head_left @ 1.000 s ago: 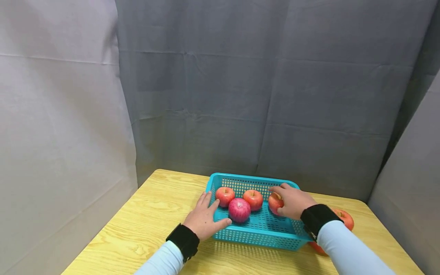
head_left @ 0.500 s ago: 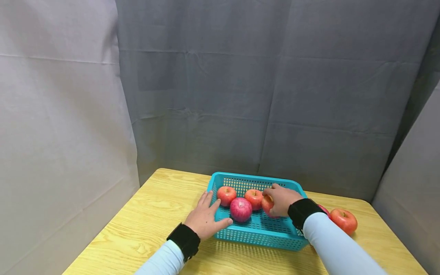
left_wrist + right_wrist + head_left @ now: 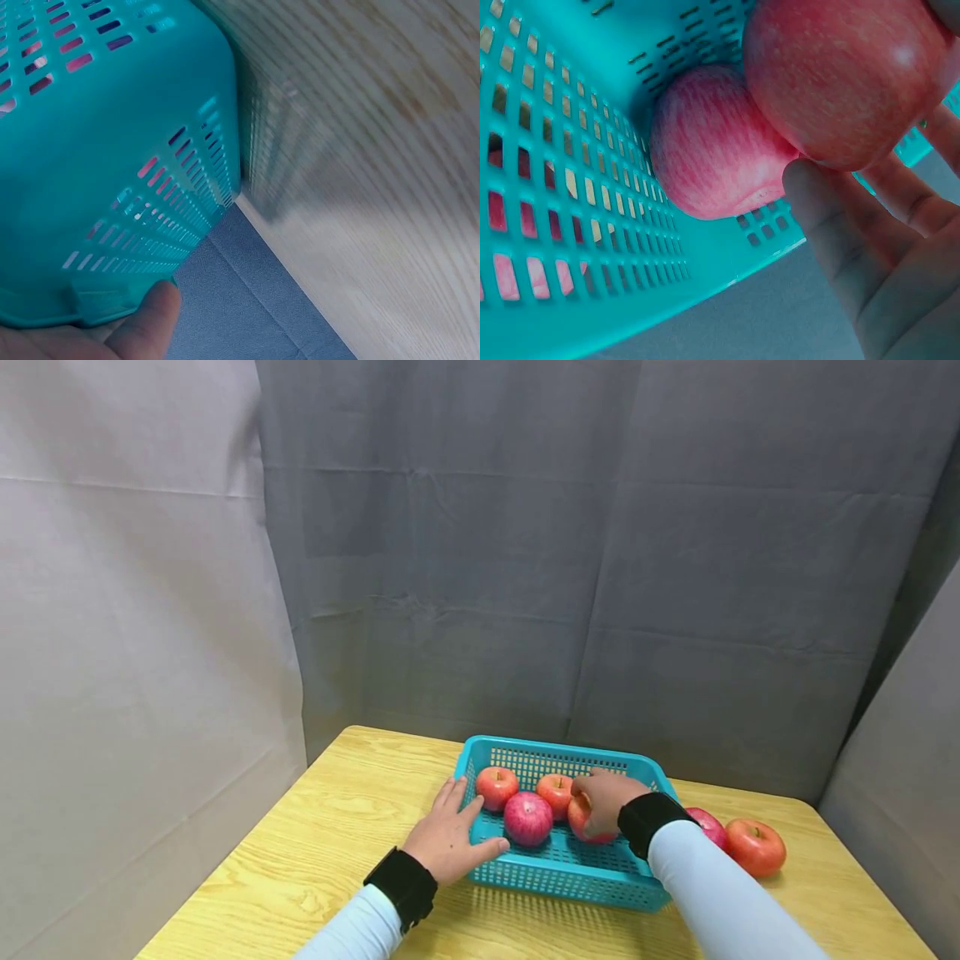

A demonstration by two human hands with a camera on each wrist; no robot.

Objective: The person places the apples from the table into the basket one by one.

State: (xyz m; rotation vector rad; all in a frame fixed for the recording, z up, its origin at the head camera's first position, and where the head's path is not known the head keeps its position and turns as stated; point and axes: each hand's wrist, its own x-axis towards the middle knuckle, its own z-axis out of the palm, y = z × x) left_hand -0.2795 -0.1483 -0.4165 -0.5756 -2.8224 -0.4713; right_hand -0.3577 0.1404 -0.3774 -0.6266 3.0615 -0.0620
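My right hand (image 3: pixel 609 797) reaches into a turquoise plastic basket (image 3: pixel 570 870) and holds a red apple (image 3: pixel 581 818) with curled fingers. In the right wrist view, the fingers (image 3: pixel 825 217) lie against the held apple (image 3: pixel 847 75). Beside it, a pinker apple (image 3: pixel 705 150) leans near the basket wall. My left hand (image 3: pixel 450 839) rests on the basket's left end, fingers spread and straight, thumb by the front rim. Near it in the basket sit a dark pink apple (image 3: pixel 528 819), a red apple (image 3: pixel 497 788) and another red apple (image 3: pixel 556 794).
Right of the basket, partly behind my right sleeve, lies a pink apple (image 3: pixel 708 828), with a larger red apple (image 3: pixel 755 847) next to it. The wooden table (image 3: pixel 300 860) has grey cloth (image 3: pixel 465 568) hanging behind it and lighter cloth at both sides.
My right hand has moved left inside the basket with the apple, close to the others. The two apples outside at right show more as the arm shifts. My left hand stays put.
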